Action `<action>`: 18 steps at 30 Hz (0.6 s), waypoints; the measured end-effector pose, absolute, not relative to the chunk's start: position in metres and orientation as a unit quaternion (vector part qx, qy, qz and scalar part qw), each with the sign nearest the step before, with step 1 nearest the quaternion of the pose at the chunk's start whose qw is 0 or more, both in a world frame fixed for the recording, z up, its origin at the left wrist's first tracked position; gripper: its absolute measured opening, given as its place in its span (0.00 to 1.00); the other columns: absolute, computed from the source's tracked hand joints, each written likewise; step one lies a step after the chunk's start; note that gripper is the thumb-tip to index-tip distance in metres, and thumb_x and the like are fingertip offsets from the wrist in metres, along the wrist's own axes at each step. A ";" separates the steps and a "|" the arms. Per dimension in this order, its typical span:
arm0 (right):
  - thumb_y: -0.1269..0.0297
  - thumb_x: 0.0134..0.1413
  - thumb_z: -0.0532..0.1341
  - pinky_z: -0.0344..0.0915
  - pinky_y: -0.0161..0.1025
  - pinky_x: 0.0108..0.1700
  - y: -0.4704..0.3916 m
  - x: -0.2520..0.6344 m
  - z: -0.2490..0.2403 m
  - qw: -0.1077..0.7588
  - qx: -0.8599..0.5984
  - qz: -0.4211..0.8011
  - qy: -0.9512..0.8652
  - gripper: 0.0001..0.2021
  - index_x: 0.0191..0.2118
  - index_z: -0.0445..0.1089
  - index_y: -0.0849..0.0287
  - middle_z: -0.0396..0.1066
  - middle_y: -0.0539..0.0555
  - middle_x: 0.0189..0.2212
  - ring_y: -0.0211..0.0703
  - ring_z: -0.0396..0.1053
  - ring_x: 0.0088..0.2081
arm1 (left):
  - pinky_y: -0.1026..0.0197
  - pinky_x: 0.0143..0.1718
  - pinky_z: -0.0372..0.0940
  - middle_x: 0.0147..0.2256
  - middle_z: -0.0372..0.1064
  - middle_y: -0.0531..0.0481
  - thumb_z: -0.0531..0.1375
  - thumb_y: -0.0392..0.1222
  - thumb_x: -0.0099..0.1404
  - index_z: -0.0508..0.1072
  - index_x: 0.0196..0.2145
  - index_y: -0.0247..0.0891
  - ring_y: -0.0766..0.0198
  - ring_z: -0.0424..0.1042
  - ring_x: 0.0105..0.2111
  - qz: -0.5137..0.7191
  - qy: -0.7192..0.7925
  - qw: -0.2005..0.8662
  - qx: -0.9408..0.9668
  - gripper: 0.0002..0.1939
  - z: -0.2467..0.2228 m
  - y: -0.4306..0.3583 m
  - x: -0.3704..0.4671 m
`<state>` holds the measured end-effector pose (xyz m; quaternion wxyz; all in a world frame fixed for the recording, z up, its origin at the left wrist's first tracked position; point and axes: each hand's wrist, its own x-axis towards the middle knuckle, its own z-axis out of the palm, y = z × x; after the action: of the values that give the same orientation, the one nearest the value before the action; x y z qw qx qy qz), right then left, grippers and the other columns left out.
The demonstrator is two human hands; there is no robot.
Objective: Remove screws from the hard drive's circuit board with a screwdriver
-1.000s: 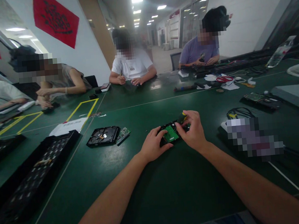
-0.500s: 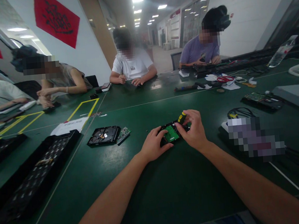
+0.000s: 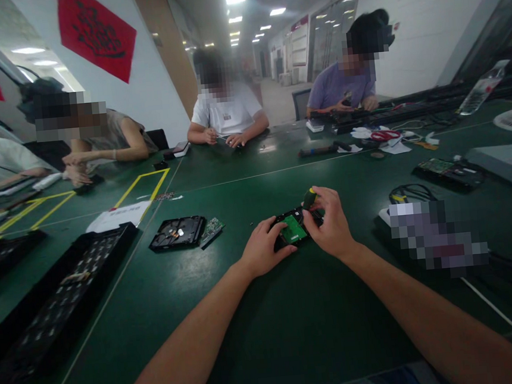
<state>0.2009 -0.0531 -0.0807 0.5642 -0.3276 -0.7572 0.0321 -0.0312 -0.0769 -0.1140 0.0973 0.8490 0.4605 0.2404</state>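
A hard drive (image 3: 292, 228) with a green circuit board facing up lies on the table in front of me. My left hand (image 3: 264, 246) grips its near left side, thumb along the near edge and fingers over the board. In my right hand (image 3: 330, 221) is a short yellow-and-black screwdriver (image 3: 310, 198), pinched by its handle above the drive's right part. Its tip is hidden by my fingers. To the left lies another hard drive (image 3: 176, 233), its board side bare, beside a loose circuit board (image 3: 212, 231).
Long black trays (image 3: 67, 292) stand at the left, near a white paper (image 3: 119, 217). On the right are a blurred-out object (image 3: 434, 236) with cables, another hard drive (image 3: 449, 174) and a grey box (image 3: 507, 164). Several people sit across the green table (image 3: 220, 189).
My right hand has shifted slightly left, and the screwdriver handle has turned in its fingers. My left hand and the hard drive have stayed in place.
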 end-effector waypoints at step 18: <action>0.67 0.63 0.65 0.79 0.49 0.39 -0.052 0.204 -0.082 0.565 -0.340 0.021 -0.751 0.32 0.68 0.55 0.47 0.61 0.60 0.57 0.47 0.73 0.42 | 0.39 0.65 0.61 0.67 0.59 0.34 0.64 0.64 0.66 0.66 0.65 0.41 0.41 0.61 0.67 0.241 0.458 0.092 0.851 0.37 -0.114 -0.077 -0.031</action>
<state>0.2037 -0.0523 -0.0818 0.5655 -0.3402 -0.7510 0.0213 -0.0308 -0.0769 -0.1144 0.0924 0.8508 0.4575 0.2412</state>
